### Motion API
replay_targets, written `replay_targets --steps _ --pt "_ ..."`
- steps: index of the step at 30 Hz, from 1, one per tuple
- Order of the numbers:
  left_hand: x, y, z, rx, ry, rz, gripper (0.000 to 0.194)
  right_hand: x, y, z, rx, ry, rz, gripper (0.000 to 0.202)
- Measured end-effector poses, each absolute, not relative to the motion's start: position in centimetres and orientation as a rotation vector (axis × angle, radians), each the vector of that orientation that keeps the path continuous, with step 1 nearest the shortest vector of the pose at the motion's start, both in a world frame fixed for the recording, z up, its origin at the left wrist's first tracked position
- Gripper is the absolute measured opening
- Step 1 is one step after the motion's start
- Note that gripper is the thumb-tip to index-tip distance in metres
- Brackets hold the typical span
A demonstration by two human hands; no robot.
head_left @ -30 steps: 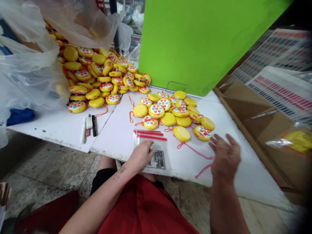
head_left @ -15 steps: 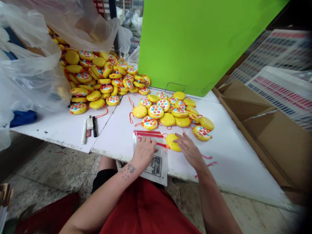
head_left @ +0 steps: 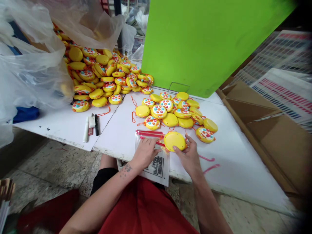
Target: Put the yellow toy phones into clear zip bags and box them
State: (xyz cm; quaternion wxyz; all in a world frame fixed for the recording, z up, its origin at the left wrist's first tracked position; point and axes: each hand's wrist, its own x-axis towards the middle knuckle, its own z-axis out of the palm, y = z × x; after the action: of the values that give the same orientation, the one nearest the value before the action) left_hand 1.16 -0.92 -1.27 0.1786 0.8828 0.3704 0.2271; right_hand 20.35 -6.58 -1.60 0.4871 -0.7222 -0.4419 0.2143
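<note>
My right hand (head_left: 188,152) grips a yellow oval toy (head_left: 174,141) by its right edge, thumb on top and fingers behind. The toy's plain back faces up, and it is raised over the right side of a clear plastic zip bag (head_left: 166,169). The bag has red strips near its top and a dark printed panel lower down. My left hand (head_left: 145,152) rests on the bag's upper left part, fingertips by the red strips, thumb apart from the fingers. Just beyond my hands lies a loose group of similar toys (head_left: 170,120), some showing coloured dots, with orange cords.
A large heap of the toys (head_left: 102,74) spills from a translucent plastic bag (head_left: 36,74) at the left. A black marker (head_left: 97,125) and a white pen (head_left: 86,129) lie nearby. Behind stands a green panel (head_left: 195,42); an open cardboard box (head_left: 273,126) borders the table's right.
My right hand has closed on the yellow toy and lifted it slightly, tilting its back toward me. My left hand stays on the bag. The view has shifted a little.
</note>
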Motion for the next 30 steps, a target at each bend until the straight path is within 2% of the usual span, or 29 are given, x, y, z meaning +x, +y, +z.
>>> replay_targets --steps 3,6,9,15,17,21,25,30 --pt "1.0 -0.9 -1.3 2.399 1.055 0.682 0.063 20.3 -6.9 -0.7 -1.486 -1.001 0.673 0.072" --pt "0.9 -0.9 -1.3 2.343 1.034 0.718 0.068 20.9 -7.7 0.8 -1.32 -1.094 0.835 0.053" --pt "0.7 -1.0 -0.9 2.336 1.015 0.71 0.062 21.1 -7.8 2.0 -1.265 -1.121 0.882 0.045" --pt "0.6 -1.1 -0.4 2.372 0.949 0.692 0.032 20.9 -6.3 2.2 -1.21 -1.124 0.895 0.045" --pt "0.6 -0.9 -0.5 2.275 1.008 0.75 0.033 21.2 -6.3 2.4 -1.211 -1.226 0.988 0.043" --pt "0.6 -0.7 -0.7 2.164 1.05 0.8 0.052 21.8 -7.0 2.9 -1.22 -1.441 1.178 0.038" --pt "0.6 -0.8 -0.4 2.355 0.981 0.684 0.028 21.2 -6.4 2.4 -1.186 -1.194 1.052 0.042" --pt "0.6 -1.0 -0.4 2.545 0.91 0.621 0.024 20.1 -3.4 0.9 -1.207 -0.955 0.892 0.047"
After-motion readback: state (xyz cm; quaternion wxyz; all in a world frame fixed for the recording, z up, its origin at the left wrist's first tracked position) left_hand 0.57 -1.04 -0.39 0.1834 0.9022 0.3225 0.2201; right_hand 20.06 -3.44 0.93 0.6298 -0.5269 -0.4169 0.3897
